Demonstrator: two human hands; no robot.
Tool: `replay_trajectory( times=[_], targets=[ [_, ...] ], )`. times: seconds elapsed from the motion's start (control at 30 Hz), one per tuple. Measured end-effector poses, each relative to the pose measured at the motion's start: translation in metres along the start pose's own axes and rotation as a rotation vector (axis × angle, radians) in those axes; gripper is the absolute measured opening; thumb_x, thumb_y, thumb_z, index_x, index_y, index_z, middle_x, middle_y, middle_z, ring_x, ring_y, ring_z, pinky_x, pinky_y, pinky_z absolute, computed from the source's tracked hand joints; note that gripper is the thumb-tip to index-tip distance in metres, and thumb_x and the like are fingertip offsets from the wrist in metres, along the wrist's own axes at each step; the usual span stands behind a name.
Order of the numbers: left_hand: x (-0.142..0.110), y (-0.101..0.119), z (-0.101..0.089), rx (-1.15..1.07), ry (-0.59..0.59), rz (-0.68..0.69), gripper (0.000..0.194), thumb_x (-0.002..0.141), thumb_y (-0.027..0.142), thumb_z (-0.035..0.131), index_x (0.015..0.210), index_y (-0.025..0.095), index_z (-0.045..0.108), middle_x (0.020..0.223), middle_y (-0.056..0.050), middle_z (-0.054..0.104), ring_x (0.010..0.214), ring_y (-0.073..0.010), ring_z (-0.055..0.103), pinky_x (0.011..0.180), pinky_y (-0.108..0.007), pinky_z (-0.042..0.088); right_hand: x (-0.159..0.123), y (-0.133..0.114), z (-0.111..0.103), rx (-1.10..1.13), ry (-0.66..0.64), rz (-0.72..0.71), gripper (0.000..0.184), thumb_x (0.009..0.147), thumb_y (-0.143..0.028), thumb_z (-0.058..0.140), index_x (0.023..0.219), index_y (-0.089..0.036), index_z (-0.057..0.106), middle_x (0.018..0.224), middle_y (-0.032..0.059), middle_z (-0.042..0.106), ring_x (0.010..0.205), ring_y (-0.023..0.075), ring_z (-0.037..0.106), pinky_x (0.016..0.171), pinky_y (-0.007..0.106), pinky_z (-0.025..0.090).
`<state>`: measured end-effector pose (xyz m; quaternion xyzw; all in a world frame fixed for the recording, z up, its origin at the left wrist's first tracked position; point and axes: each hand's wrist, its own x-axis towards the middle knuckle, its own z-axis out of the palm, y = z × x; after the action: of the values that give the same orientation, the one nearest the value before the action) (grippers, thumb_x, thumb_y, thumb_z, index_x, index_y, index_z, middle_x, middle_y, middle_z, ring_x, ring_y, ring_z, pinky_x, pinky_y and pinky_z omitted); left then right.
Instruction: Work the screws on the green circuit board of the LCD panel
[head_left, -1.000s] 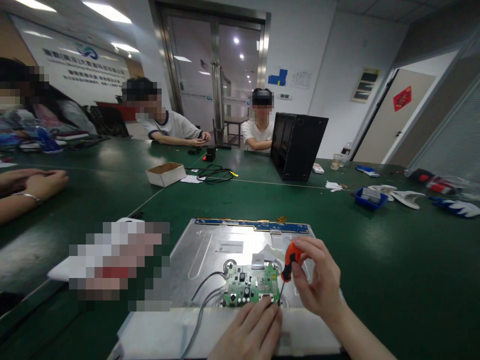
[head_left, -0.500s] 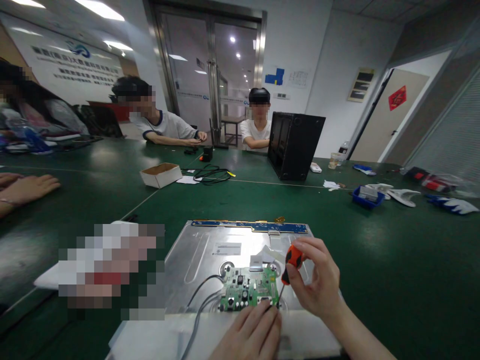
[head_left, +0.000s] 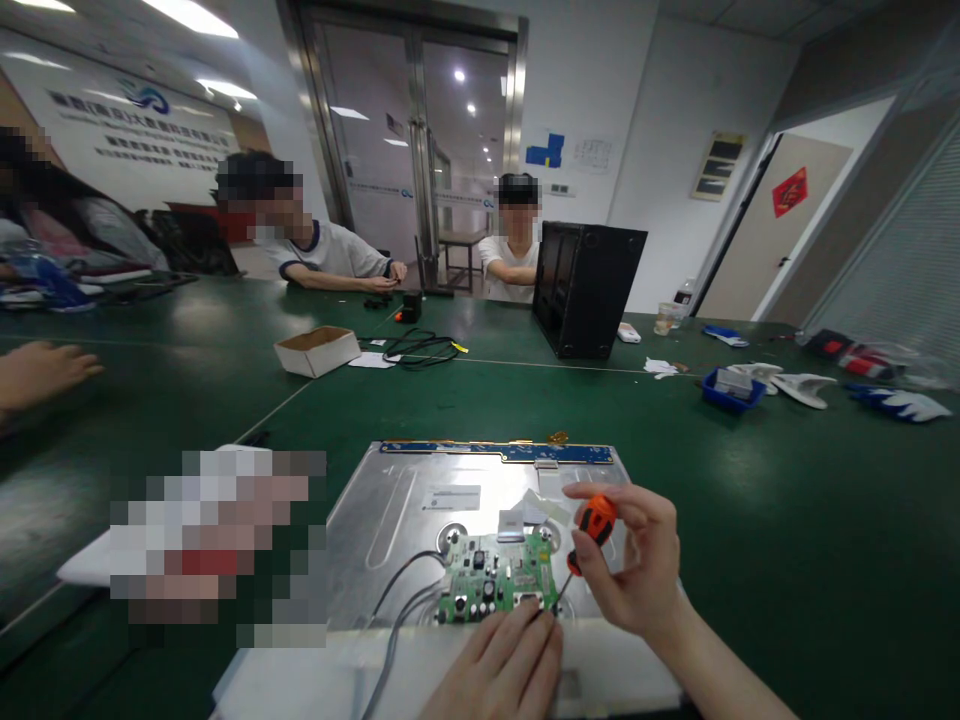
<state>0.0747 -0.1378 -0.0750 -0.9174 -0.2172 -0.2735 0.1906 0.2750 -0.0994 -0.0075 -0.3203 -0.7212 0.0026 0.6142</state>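
My right hand (head_left: 637, 560) grips the orange and black handle of a small screwdriver (head_left: 598, 518) between thumb and fingers. The screwdriver leans, its shaft running down and left to the lower right corner of a green circuit board (head_left: 491, 575). Beside that tip lies my left hand (head_left: 502, 665), fingers stretched out side by side and fingertips on the board's lower edge; its thumb is hidden. The board sits on the silver back of a flat panel (head_left: 397, 500). Grey cables (head_left: 405, 630) and a black cable (head_left: 397, 575) leave the board's left side.
A blue circuit strip (head_left: 495, 452) runs along the panel's far edge. Further off on the green table are an open carton (head_left: 319, 352), a black cable coil (head_left: 424, 346), a black computer case (head_left: 589, 290) and a blue tray (head_left: 731, 390). Another person's hand (head_left: 49, 375) rests at left.
The screwdriver handle has tilted further right, and my right index finger has straightened over its top. My left hand stays in place. The other person's hand at left has shifted left.
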Motion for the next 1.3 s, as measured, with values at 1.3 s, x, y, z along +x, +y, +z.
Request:
replay_trajectory(
  times=[1.3],
  targets=[
    [0.079, -0.059, -0.020, -0.537, -0.477, -0.109, 0.013, 0.075, 0.017, 0.073, 0.082, 0.017, 0.063, 0.094, -0.003, 0.069, 0.091, -0.0220, 0.063, 0.089, -0.039, 0.050, 0.024, -0.014, -0.001, -0.093, -0.014, -0.141, 0.037, 0.089, -0.013, 0.058, 0.125, -0.023, 0.055, 0.086, 0.0046, 0.068, 0.072, 0.0195, 0.069, 0.060, 0.030, 0.061]
  ],
)
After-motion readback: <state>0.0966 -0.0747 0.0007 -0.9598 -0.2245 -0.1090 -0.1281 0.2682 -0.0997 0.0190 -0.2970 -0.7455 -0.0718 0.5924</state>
